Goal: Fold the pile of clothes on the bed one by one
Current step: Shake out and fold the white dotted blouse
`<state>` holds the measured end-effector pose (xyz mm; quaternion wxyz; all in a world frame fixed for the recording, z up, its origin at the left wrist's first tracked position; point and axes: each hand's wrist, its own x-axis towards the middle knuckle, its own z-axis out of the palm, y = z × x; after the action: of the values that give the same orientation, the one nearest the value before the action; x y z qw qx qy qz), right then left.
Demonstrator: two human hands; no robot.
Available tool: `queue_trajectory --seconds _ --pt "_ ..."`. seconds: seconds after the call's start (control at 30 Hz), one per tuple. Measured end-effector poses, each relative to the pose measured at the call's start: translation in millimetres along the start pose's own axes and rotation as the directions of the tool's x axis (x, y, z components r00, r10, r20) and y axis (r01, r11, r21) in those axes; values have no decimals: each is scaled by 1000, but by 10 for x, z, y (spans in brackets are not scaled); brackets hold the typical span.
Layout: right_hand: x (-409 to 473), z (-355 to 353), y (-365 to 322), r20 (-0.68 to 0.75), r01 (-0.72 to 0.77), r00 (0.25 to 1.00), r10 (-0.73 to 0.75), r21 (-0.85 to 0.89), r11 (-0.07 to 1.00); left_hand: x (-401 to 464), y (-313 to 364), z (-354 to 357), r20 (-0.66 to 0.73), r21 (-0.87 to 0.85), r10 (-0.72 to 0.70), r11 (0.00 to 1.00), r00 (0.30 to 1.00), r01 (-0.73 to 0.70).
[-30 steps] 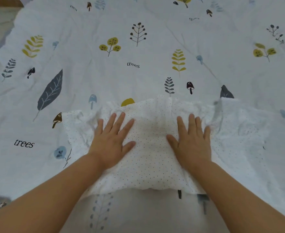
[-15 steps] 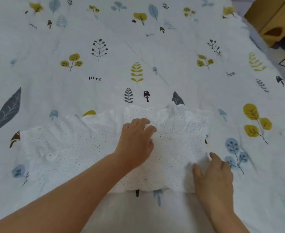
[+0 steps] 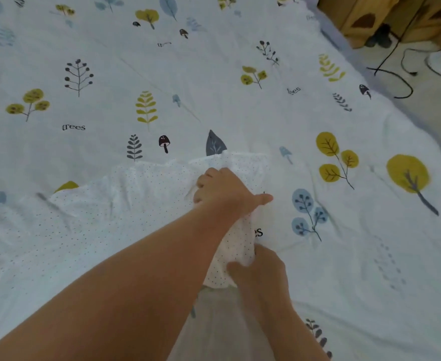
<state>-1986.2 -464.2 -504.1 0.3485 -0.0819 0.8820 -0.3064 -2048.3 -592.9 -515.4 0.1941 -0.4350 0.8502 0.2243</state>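
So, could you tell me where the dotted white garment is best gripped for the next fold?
Probably its right edge, from the right. The dotted white garment lies flat leftward, and that edge is already bunched and lifted where the left hand and right hand pinch it.

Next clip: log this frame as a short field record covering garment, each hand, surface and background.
garment: white dotted cloth garment, spread out on the left, bunched at its right edge
left hand: left hand grips the garment's far right edge
right hand: right hand grips its near right corner
surface: white tree-print bedsheet
background: wooden furniture, black cables on floor
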Motion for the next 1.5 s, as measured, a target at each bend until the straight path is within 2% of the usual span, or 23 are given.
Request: queue_trajectory --seconds 0.07,0.17,0.27,0.37,0.43,0.5,0.6,0.73,0.83,0.9,0.97,1.03,1.07,1.17,1.23,1.27,1.3,1.33,1.4,1.43,1.47,1.5 --pt "-22 47 -18 -27 43 999 -43 15 999 36 33 37 -4 52 -29 998 1000 29" --pt "-40 76 -8 -56 125 991 -124 26 992 94 -35 -17 -75 148 88 986 993 -76" --pt "-79 103 -23 -111 213 972 -209 19 977 154 -261 -154 -125 -31 157 986 980 -162" --pt "-163 159 -122 -119 312 943 -309 0 950 158 -540 -313 -151 -335 153 922 977 -196" --pt "-240 217 -226 -95 369 925 -368 -10 929 110 -728 -437 -121 -567 84 812 989 -139" --pt "-341 280 -340 -83 433 896 -436 -43 900 30 -927 -579 -36 -756 47 652 998 -58" --pt "-504 396 -547 -59 522 848 -526 -80 849 -129 -1269 -818 25 -916 96 402 995 -15" --pt "-756 612 -794 40 585 811 -584 -110 804 -346 -1768 -1068 -10 -962 133 269 991 -46" --pt "-962 855 -978 126 632 775 -620 -167 756 -479 -2180 -1170 -47 -971 99 229 994 -69" --pt "-1079 1017 -1084 111 697 715 -691 -194 690 -555 -2463 -1206 -65 -975 68 209 996 -78" --pt "-1166 1223 -1158 255 734 679 -688 -232 638 -620 -2731 -1211 -71 -981 28 179 997 -75" --pt "-1223 1458 -1160 336 738 672 -659 -234 633 -666 -2978 -1178 -59 -991 -16 123 998 -57" --pt "-1256 1564 -1162 379 753 657 -652 -296 587 -684 -3096 -1150 -54 -994 -38 94 998 -50" --pt "-1380 1894 -1208 384 808 586 -714 -346 478 -698 -3429 -1012 -27 -1000 -79 16 997 -26" --pt "-1426 2029 -1212 424 818 572 -702 -368 443 -696 -3643 -900 15 -999 -107 -36 994 11" --pt "-1432 2059 -1230 475 829 558 -681 -354 433 -702 -3741 -843 38 -999 -132 -38 990 33" --pt "-1422 2135 -1200 593 867 499 -632 -328 376 -709 -3829 -792 59 -998 -176 -14 983 57" --pt "-1394 2196 -1164 680 904 426 -597 -297 307 -717 -3905 -742 68 -996 -242 37 968 79" --pt "-1393 2218 -1149 769 924 375 -517 -263 278 -733 -4026 -634 19 -978 -426 179 904 104" --pt "-1399 2209 -1127 765 922 368 -528 -229 311 -742 -4064 -593 -60 -962 -521 259 851 91" --pt "-1389 2176 -1100 741 919 373 -559 -211 333 -757 -4076 -570 -189 -932 -589 360 786 46" --pt "-1354 2130 -1084 659 924 376 -651 -215 317 -784 -4059 -568 -357 -871 -605 491 712 -20"
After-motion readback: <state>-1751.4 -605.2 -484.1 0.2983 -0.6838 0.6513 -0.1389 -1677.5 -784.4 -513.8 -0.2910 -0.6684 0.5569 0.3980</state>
